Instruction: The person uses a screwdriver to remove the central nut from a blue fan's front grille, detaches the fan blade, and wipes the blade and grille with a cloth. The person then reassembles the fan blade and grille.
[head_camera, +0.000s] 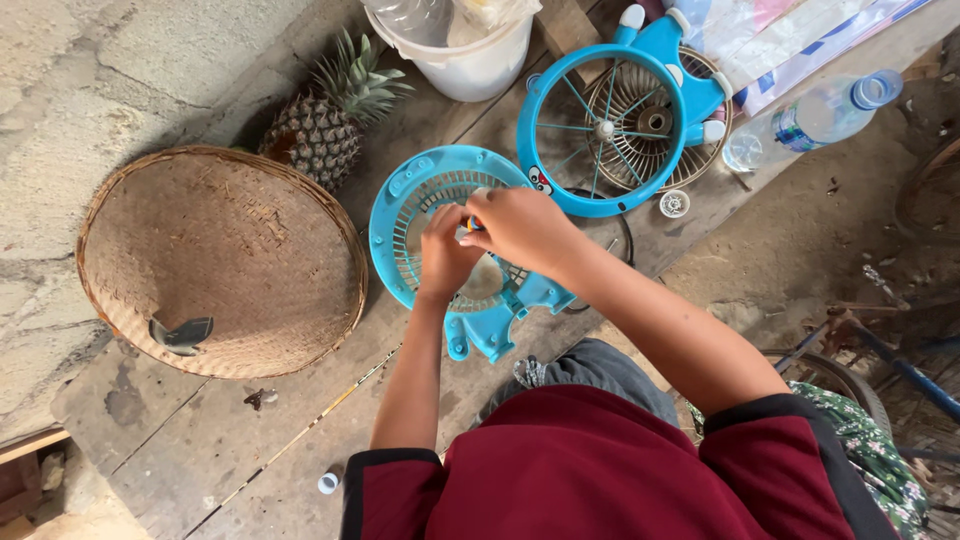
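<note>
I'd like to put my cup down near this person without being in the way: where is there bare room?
The wooden platform is bare below the woven basket, left of the person's left arm, save a thin stick and small cap. It is crowded around the blue fan housing, front grille, bucket and pineapple.

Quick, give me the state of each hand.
Left hand: closed on the centre of the blue fan grille.
Right hand: closed on a small tool, orange-handled, mostly hidden.
</note>
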